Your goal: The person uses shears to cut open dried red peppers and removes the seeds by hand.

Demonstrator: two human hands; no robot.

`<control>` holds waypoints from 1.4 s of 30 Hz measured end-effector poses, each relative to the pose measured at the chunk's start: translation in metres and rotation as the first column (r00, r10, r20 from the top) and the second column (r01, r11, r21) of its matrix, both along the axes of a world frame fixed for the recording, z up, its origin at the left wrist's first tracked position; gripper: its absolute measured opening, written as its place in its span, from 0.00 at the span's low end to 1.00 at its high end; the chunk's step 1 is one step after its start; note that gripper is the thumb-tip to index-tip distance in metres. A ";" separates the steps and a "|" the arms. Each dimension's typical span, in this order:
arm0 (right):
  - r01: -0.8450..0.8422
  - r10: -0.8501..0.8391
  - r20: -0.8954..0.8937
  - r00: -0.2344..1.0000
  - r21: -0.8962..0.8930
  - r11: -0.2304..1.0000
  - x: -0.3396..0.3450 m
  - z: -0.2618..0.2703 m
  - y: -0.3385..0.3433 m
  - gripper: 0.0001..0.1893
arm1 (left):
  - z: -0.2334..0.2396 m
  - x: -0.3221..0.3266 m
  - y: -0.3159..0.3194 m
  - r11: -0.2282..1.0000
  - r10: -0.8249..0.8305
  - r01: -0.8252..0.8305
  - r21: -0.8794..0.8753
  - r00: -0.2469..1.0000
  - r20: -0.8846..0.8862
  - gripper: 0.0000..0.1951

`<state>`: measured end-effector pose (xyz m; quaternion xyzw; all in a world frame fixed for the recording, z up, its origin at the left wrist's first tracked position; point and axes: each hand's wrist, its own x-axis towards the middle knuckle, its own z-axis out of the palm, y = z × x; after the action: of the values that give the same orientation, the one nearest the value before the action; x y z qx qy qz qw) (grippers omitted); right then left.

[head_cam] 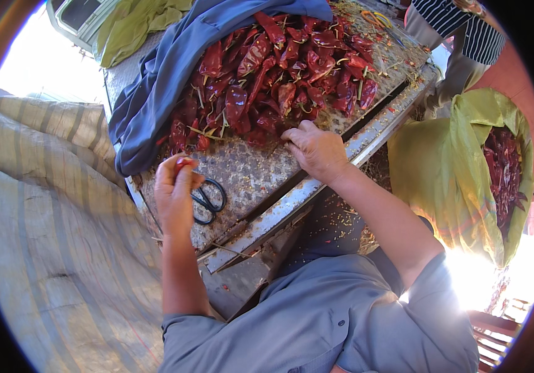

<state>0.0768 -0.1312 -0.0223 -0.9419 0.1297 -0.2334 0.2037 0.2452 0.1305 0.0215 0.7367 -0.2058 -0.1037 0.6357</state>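
My left hand (173,191) is raised over the left corner of the tabletop, its fingers and thumb closed around a piece of dried red chili pepper (183,163). Black-handled scissors (212,201) lie just beside it, partly hidden by the hand. At the near edge of a heap of dried red chili peppers (267,79), my right hand (318,151) reaches in with bent fingers. Its fingertips touch or almost touch the peppers; whether they grip one is hidden. Pale stems stick out of the heap.
The heap and scattered seeds lie on a worn patterned metal tabletop (248,175) with a raised metal edge. Blue cloth (164,79) drapes the heap's far left side. A yellow-green sack (439,172) of dried peppers stands right. Another person (462,37) stands beyond. Striped sheeting (62,233) hangs left.
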 end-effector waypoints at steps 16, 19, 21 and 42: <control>-0.270 -0.030 0.271 0.962 0.934 -0.235 -0.147 0.033 0.012 0.11 | -0.002 -0.154 -0.130 0.674 -0.714 0.650 -0.352 0.450 -0.537 0.21; -0.355 -0.151 0.322 0.935 0.873 -0.334 -0.171 0.021 0.014 0.12 | -0.005 -0.179 -0.136 0.606 -0.757 0.702 -0.374 0.362 -0.544 0.26; -0.355 -0.204 0.299 0.932 0.867 -0.350 -0.185 0.022 0.018 0.14 | -0.010 -0.192 -0.138 0.558 -0.795 0.714 -0.422 0.316 -0.517 0.27; -0.124 -0.201 0.163 0.966 0.973 0.197 -0.270 0.019 0.024 0.12 | 0.012 -0.272 -0.173 0.601 -0.799 0.798 0.047 0.602 -0.010 0.01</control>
<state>-0.1928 -0.1077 -0.0037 -0.5563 0.2445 -0.2218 0.7626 -0.0269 -0.0426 0.0334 0.5826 -0.5144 -0.3768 0.5040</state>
